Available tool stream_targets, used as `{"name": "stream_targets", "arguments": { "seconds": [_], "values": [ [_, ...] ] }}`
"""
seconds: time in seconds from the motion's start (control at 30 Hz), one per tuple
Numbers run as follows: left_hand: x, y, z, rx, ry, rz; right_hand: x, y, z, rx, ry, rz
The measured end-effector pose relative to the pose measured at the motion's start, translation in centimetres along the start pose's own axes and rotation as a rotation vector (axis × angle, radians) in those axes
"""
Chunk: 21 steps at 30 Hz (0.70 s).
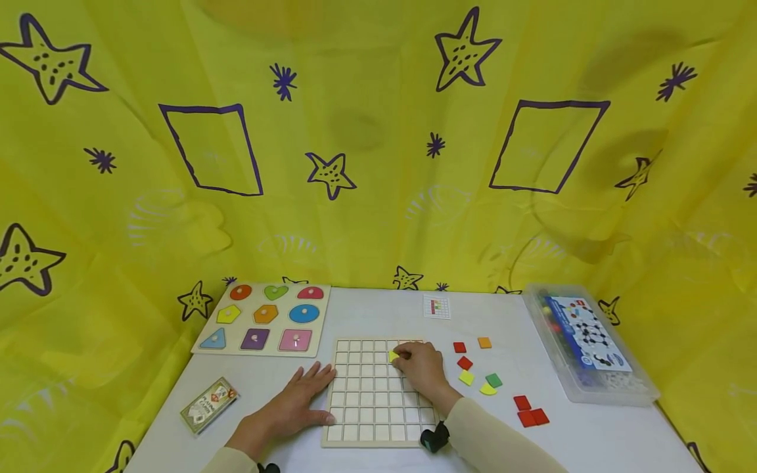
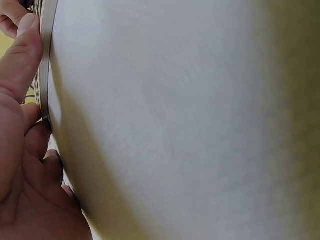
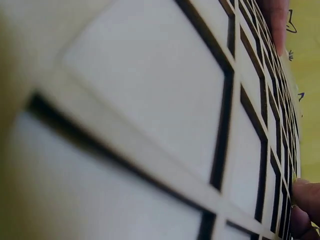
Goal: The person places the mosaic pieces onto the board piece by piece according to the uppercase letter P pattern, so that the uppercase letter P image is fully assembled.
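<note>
Two hands are seen at a pale wooden grid board (image 1: 378, 394) on the white table (image 1: 378, 312); the right hand (image 1: 421, 368) is laid over the board's far right cells, its fingers curled, and a small yellow tile (image 1: 393, 355) is pinched at its fingertips, the tile lying in a cell near the board's far edge. The left hand (image 1: 296, 407) is spread flat on the table, fingers straight; its thumb and fingertips are pressed against the board's left edge, a contact confirmed in the left wrist view, where the thumb (image 2: 20, 60) is seen lying along the board's rim (image 2: 46, 60). In the right wrist view only the board's cells (image 3: 150, 95) are shown from very close, with fingertips (image 3: 305, 200) at the frame edge.

Just to the right of the right hand, loose tiles are scattered: red, orange, yellow and green pieces (image 1: 473, 368); nearer the person, beyond the wrist, more red tiles (image 1: 529, 412) are grouped. Farther right a clear plastic box (image 1: 591, 355) is placed. Beyond the right hand a small pattern card (image 1: 436, 307) is laid. Beyond the left hand a shape puzzle board (image 1: 265, 319) is set; to the left of that hand a small card pack (image 1: 209, 404) is lying.
</note>
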<state>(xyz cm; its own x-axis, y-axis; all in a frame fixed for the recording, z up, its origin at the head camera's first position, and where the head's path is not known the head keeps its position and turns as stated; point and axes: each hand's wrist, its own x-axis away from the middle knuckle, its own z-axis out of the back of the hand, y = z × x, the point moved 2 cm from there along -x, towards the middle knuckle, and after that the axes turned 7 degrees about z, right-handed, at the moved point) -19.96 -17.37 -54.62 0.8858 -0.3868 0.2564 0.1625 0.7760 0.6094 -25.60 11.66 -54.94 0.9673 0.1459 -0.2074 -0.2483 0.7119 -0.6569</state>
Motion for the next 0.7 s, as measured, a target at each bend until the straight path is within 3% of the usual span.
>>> {"name": "stream_targets", "arguments": {
  "seconds": [0.7],
  "values": [
    [0.3, 0.44, 0.16, 0.001, 0.019, -0.009, 0.46, 0.06, 0.45, -0.144, 0.029, -0.023]
  ]
}}
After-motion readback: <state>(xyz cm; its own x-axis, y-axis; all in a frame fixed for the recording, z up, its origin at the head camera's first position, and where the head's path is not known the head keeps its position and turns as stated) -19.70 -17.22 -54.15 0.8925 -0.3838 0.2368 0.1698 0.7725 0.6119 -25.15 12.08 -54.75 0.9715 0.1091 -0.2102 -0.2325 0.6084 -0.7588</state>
